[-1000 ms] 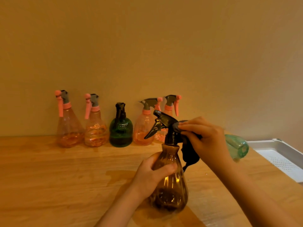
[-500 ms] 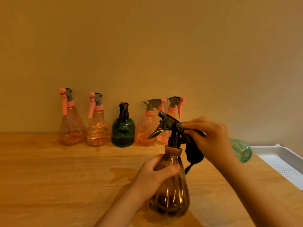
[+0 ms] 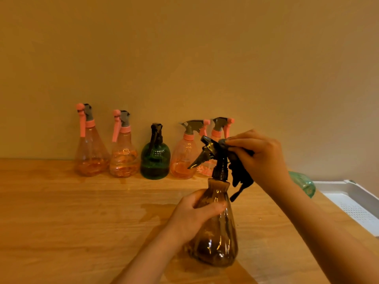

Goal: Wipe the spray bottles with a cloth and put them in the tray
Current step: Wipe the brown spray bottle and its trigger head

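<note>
The wooden surface (image 3: 61,222) runs wide under my arms, up to a plain wall (image 3: 184,48). At its right edge sits the white tray (image 3: 352,193), its perforated floor showing. Along the wall stand 4 orange bottles (image 3: 91,152) with pink-and-grey triggers, holding a little liquid, and 1 round green bottle (image 3: 155,160) between them. A pale green bottle (image 3: 303,183) lies tipped just beside the tray, half hidden by my right wrist.

Nearest me is the brown spray bottle (image 3: 215,228), upright, its base on the surface. It is clear, smoky plastic, wide and rounded below, narrowing to a ribbed black collar and a black trigger head pointing left. Glints run down its ridged sides.

My left hand (image 3: 194,214) grips the upper body, fingers (image 3: 213,208) and thumb curled round it. My right hand (image 3: 260,158) pinches the dark cloth (image 3: 240,173) against the back of the trigger head, fingertips bent tight, and the rest of the cloth hangs down beside the neck.
</note>
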A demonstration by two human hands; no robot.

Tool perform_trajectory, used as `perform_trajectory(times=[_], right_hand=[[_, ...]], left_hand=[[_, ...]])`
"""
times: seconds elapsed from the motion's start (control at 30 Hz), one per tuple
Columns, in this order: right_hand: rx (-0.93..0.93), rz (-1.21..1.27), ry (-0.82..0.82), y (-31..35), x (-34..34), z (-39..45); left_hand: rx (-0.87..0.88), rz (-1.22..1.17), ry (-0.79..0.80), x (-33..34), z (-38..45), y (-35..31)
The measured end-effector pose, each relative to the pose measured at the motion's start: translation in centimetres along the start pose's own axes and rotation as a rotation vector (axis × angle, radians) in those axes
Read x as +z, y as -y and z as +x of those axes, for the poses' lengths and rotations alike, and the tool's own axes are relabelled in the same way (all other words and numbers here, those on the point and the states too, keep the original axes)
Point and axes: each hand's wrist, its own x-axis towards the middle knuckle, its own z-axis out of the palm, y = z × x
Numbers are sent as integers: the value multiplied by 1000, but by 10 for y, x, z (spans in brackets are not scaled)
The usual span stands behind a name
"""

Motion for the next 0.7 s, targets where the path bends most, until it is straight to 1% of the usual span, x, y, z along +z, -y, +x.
perform_trajectory(times=[0.07, 0.1, 0.2, 0.23, 0.27, 0.33, 0.4, 0.47, 0.5, 0.53, 0.63, 0.7], right_hand=[[1, 27, 0, 9, 0, 4], [-24, 38, 29, 15, 2, 7], [-167, 25, 212, 28, 14, 10], [-205, -11, 258, 28, 17, 10], [-209, -39, 267, 25, 19, 9], [-119, -36, 186, 14, 17, 9], [28, -14, 86, 7, 10, 10], [178, 19, 36, 8, 3, 14], [209, 38, 25, 11, 1, 17], [200, 49, 24, 15, 1, 21], [35, 38, 103, 22, 8, 27], [5, 40, 137, 19, 11, 22]], left_hand=[[-12, 4, -14, 2, 0, -2], [-14, 6, -23, 3, 0, -4], [-20, -10, -53, 6, -1, -5], [-24, -14, -60, 6, -2, -6], [-25, -18, -66, 6, -1, -5], [-22, -26, -76, 4, -2, -4], [-15, -29, -62, 3, -2, -3], [-4, -12, -34, 2, -2, -3], [0, -5, -28, 3, -3, -4], [6, -3, -25, 4, -3, -4], [24, 9, -17, 6, -5, -5], [34, 1, -34, 6, -6, -4]])
